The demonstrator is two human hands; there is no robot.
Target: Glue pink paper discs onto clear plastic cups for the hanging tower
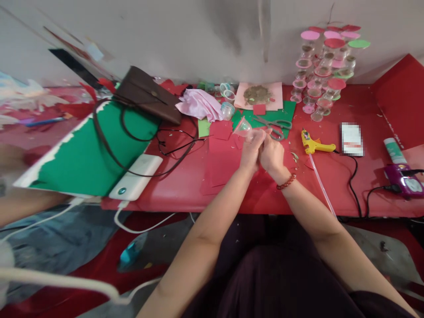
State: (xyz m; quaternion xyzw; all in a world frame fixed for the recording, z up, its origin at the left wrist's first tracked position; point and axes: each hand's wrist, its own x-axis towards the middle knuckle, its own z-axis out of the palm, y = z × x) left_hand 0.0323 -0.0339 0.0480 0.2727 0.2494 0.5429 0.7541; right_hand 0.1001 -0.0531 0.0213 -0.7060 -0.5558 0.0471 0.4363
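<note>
My left hand (252,148) is closed around a small clear plastic cup (245,128) whose wide end, rimmed with reddish paper, tilts up to the left. My right hand (272,152), with a red beaded bracelet at the wrist, presses its bent fingers against the left fingertips. Whatever lies between those right fingers is hidden. Just beyond the hands are grey-handled scissors (278,124) on green paper (289,110). Red paper pieces (222,161) lie to the left and beneath. Farther right rests a yellow glue gun (318,145) with a clear glue stick.
At the back right hangs a cluster of clear cups with paper discs (334,43). A pink sheet (243,98) bears brown grains. To the left are eyeglasses (177,143), a brown bag (147,95) and a white power bank (136,176). Another person's arm (29,207) reaches in at far left.
</note>
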